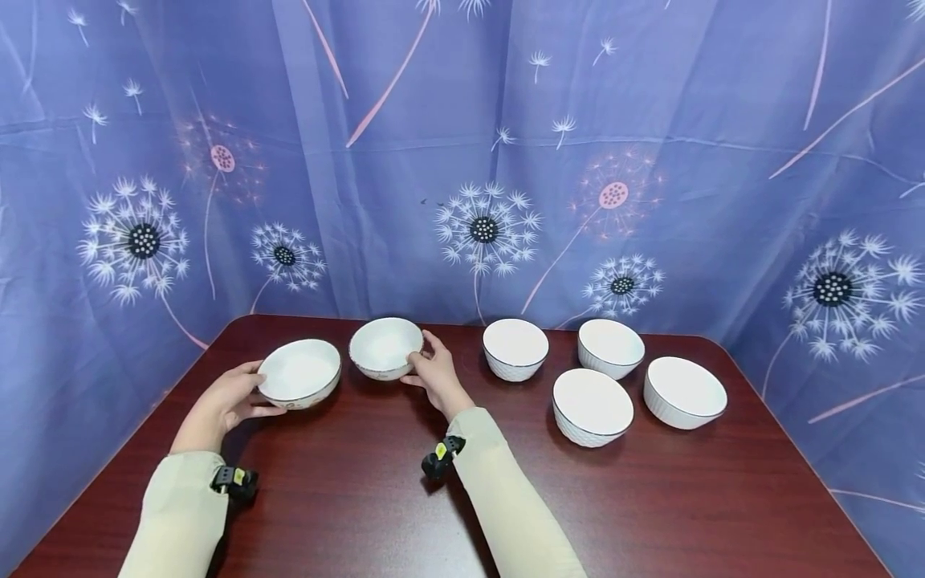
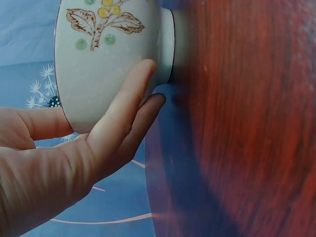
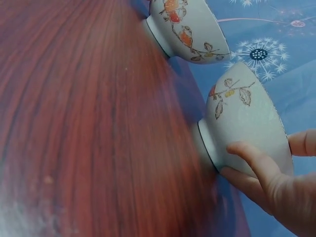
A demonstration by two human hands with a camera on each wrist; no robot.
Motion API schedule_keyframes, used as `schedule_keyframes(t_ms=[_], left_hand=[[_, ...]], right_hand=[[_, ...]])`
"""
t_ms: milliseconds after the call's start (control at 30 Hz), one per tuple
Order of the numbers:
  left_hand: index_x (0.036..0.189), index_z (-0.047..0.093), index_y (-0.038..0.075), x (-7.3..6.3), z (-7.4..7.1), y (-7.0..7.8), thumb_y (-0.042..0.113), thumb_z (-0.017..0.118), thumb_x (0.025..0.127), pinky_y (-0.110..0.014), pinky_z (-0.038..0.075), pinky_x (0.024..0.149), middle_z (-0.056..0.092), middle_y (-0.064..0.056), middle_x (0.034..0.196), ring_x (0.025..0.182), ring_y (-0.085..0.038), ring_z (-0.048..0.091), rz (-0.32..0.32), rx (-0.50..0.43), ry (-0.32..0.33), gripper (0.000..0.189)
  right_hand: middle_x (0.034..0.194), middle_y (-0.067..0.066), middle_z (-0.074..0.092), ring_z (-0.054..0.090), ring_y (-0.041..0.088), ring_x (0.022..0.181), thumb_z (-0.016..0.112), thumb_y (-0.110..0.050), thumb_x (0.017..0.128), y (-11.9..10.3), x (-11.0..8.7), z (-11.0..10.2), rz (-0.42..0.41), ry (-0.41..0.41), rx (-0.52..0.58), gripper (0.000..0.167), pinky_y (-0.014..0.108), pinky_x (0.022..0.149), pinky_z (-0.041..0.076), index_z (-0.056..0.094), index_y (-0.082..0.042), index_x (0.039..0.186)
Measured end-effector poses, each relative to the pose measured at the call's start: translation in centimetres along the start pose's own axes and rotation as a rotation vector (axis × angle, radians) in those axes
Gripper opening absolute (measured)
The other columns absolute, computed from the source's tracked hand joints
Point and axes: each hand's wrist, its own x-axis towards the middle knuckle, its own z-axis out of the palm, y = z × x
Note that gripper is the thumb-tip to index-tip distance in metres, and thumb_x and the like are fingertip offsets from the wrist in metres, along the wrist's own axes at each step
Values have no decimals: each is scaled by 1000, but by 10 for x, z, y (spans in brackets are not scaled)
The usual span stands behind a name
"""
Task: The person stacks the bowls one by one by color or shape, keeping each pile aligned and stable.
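On the left of the table, my left hand (image 1: 233,395) grips a white bowl (image 1: 302,371) by its side, thumb at the rim and fingers under the wall. The left wrist view shows a leaf and yellow berry pattern on this bowl (image 2: 111,74), whose foot is right at the tabletop. My right hand (image 1: 433,371) pinches the right edge of a second white bowl (image 1: 385,347), thumb over the rim. Orange fruit and brown leaves decorate the outsides of both bowls in the right wrist view, where the second bowl (image 3: 249,118) is the nearer one. The two bowls stand apart, openings up.
Several white bowls with textured walls stand on the right half of the dark red table (image 1: 361,498): a back-left bowl (image 1: 515,348), a back-right bowl (image 1: 610,348), a front bowl (image 1: 592,406) and a far-right bowl (image 1: 683,392). A blue dandelion-print curtain (image 1: 405,201) hangs behind.
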Motion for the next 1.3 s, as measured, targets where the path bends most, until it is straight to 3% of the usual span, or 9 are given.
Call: schedule_keyframes(t_ms=[133,633,867,1033,1300], left_hand=[[150,-4,-7,0,0,0,6,23,102,-54,52,83,1,-38,149,95,-27,59,6,-7,-8,56],[149,-4,-8,-1,1,1,5,24,102,-54,52,83,3,-40,148,87,-21,61,17,-17,-14,57],[149,-4,-8,0,0,-1,4,22,102,-52,53,81,3,-39,148,88,-22,61,16,-25,-12,56],[149,-6,-8,-1,0,0,5,21,102,-51,54,81,2,-40,148,93,-25,59,11,-11,-11,55],[149,-7,-8,-1,-1,0,4,21,102,-50,54,80,3,-40,147,87,-20,61,19,-20,-25,56]], right_hand=[[132,30,45,62,31,87,48,7,83,-2,-2,-2,-3,0,-10,69,30,61,57,31,-5,149],[122,26,53,61,24,73,48,8,81,-7,-5,-12,23,-7,-11,68,46,76,56,38,-6,146],[112,22,57,62,22,70,48,7,80,-13,-9,-17,22,-13,-35,67,37,64,58,40,-6,144],[107,20,59,62,22,69,49,7,79,-15,-11,-21,29,-12,-64,67,40,66,58,42,-7,144],[104,20,58,61,23,66,48,7,77,-20,-19,-25,30,-59,-94,67,42,66,58,42,-6,143]])
